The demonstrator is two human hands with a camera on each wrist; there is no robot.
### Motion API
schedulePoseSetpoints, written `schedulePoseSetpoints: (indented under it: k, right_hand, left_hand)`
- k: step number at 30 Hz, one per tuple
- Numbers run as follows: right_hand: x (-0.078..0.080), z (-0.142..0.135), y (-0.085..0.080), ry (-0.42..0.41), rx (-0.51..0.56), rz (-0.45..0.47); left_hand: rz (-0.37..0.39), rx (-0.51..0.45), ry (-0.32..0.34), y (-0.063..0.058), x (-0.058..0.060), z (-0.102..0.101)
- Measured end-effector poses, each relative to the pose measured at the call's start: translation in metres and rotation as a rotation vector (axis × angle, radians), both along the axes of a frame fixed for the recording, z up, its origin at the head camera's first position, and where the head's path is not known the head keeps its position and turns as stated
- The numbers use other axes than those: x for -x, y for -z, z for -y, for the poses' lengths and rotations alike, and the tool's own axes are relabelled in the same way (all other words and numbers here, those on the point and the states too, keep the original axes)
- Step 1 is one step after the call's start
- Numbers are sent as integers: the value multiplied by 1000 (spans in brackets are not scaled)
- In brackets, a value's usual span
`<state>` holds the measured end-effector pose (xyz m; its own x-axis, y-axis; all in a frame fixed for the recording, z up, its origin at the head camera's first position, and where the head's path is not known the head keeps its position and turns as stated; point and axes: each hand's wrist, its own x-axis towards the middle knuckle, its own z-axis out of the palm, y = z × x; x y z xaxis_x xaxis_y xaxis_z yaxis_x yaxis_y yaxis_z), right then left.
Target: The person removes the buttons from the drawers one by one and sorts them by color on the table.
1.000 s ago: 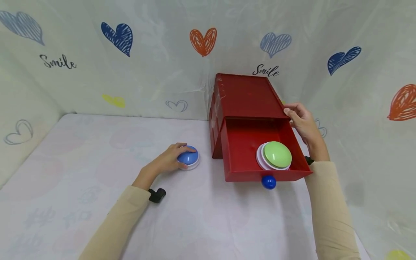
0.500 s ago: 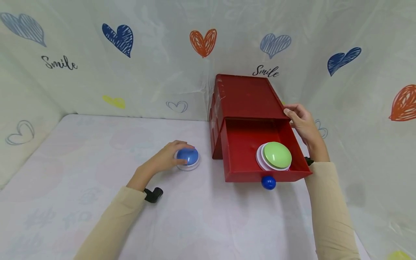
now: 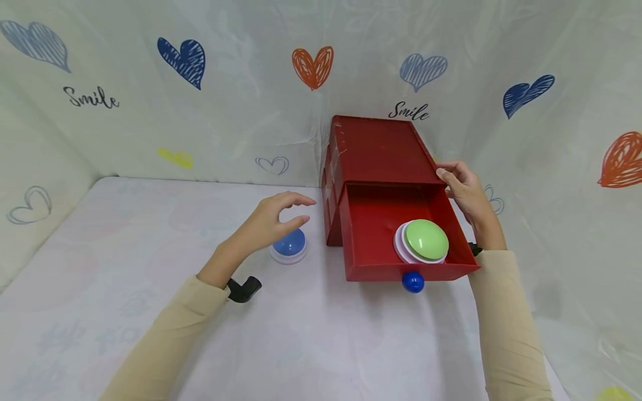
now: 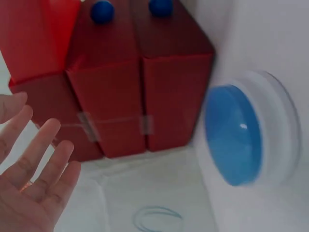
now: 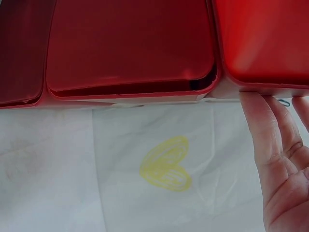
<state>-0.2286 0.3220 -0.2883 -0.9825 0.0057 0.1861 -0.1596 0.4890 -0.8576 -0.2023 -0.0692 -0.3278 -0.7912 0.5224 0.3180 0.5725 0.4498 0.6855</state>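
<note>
In the head view my left hand (image 3: 271, 223), fingers spread and thumb apart, hovers over a blue dome push button (image 3: 290, 245) on a white base, holding nothing. The left wrist view shows the same blue button (image 4: 231, 135) apart from the fingers (image 4: 36, 150). A red drawer cabinet (image 3: 383, 150) stands to the right, its top drawer (image 3: 368, 234) pulled out. Inside that drawer sits a green dome push button (image 3: 427, 239) on a white base. My right hand (image 3: 468, 192) rests on the cabinet's upper right edge; nearly straight fingers (image 5: 265, 125) touch its side.
A blue knob (image 3: 413, 282) sticks out from the drawer front. Lower drawers, closed, carry blue knobs (image 4: 102, 12) too. Behind the cabinet hangs a pale sheet (image 3: 241, 128) printed with hearts. White cloth covers the table (image 3: 301, 345).
My left hand has let go of the blue button and risen up and away from it, its fingers spreading. The button stays in place. The right hand and the drawer have not moved.
</note>
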Motion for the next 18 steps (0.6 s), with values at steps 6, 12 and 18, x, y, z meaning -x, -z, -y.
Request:
schedulePoseSetpoints:
  k: [6, 12, 18]
  right_hand:
    - [1, -1, 0, -1, 6, 6]
    - [1, -2, -1, -19, 14, 2]
    - [1, -1, 0, 4, -1, 4]
  left_hand:
    - [-89, -91, 7, -22, -8, -16]
    - [-166, -233, 77, -43, -17, -33]
    - [-172, -293, 146, -60, -25, -52]
